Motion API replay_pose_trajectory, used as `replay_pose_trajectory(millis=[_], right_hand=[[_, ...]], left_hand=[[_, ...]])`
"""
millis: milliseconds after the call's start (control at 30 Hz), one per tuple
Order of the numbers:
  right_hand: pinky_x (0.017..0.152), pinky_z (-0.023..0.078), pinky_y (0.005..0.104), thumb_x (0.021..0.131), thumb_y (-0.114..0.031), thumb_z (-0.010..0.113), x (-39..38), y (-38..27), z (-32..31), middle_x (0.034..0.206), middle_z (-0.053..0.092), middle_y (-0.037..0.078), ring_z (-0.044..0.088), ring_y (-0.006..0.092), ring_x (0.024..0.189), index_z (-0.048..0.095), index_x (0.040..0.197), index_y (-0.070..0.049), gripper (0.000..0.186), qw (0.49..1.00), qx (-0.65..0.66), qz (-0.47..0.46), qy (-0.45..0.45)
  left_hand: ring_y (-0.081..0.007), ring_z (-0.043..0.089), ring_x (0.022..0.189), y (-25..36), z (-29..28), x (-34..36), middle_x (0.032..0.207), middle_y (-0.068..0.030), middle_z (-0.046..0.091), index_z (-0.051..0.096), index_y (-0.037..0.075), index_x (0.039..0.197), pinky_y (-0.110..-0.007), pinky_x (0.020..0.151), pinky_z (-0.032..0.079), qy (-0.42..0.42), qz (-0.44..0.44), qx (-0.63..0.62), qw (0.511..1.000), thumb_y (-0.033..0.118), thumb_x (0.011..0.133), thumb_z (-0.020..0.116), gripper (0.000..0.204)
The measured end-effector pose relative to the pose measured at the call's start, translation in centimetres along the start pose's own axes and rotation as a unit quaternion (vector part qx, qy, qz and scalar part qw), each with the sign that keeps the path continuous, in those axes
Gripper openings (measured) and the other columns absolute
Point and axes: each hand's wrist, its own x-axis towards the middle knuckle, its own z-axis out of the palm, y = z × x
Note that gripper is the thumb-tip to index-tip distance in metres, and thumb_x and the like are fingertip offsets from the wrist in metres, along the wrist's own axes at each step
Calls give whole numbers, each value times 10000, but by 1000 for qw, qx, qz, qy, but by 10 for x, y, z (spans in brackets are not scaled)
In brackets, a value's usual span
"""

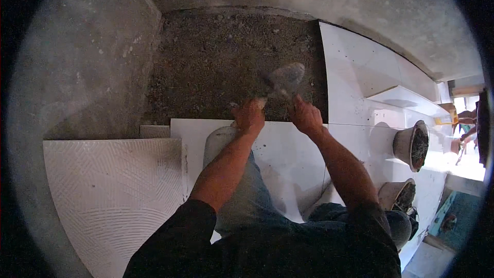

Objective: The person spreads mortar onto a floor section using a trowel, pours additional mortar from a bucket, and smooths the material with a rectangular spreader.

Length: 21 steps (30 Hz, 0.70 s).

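My right hand (306,117) grips the handle of a trowel (289,74), whose dusty, rounded blade is over a bed of dark, coarse mortar (206,56). To its left, my left hand (249,116) is closed on a short pale object (261,102) that I cannot make out clearly. Both hands are just past the edge of a white tile (275,159) under my knees. At the lower left lies a large tile (113,195) with a ridged, combed surface, and a smaller ridged piece (154,131) shows behind it.
Laid white tiles (355,67) run along the right, with a loose white slab (399,96) on them. Two buckets (404,144) (388,193) of dark material stand at the right. Concrete walls (92,62) bound the left and far sides. Another person's arm (467,118) shows in a bright opening.
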Motion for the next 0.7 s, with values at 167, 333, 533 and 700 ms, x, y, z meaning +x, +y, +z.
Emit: replay_pose_trajectory(millis=[167, 333, 533, 700], right_hand=[[665, 454, 506, 897, -265, 482, -12, 0, 32, 857, 577, 287, 559, 467, 838, 426, 1037, 29, 331, 946, 253, 32, 200], [653, 454, 506, 907, -221, 469, -14, -2, 59, 748, 568, 285, 566, 477, 752, 384, 1060, 42, 316, 979, 172, 15, 111], [638, 450, 513, 916, -250, 454, -14, -12, 75, 749, 569, 293, 562, 481, 755, 386, 986, 21, 288, 971, 191, 69, 125], [621, 453, 508, 922, -261, 436, -22, 19, 94, 738, 555, 301, 570, 460, 719, 389, 1037, 13, 301, 970, -83, -201, 107]], left_hand=[[-353, 523, 1054, 3, -4, 1, 1154, -161, 535, 426, 106, 1282, -505, 932, 363, 57, -5, -61, 997, 258, 823, 590, 510], [-355, 503, 1092, -2, -6, 4, 1231, -214, 465, 374, 19, 1286, -459, 879, 447, -22, -36, -187, 981, 232, 850, 567, 522], [-369, 510, 1070, -17, 12, 13, 1168, -217, 493, 397, 4, 1260, -450, 888, 441, -2, -49, -218, 975, 255, 836, 586, 528], [-376, 518, 1047, 2, 11, 12, 1137, -222, 499, 387, -10, 1260, -462, 870, 438, -20, -45, -248, 968, 269, 826, 584, 552]])
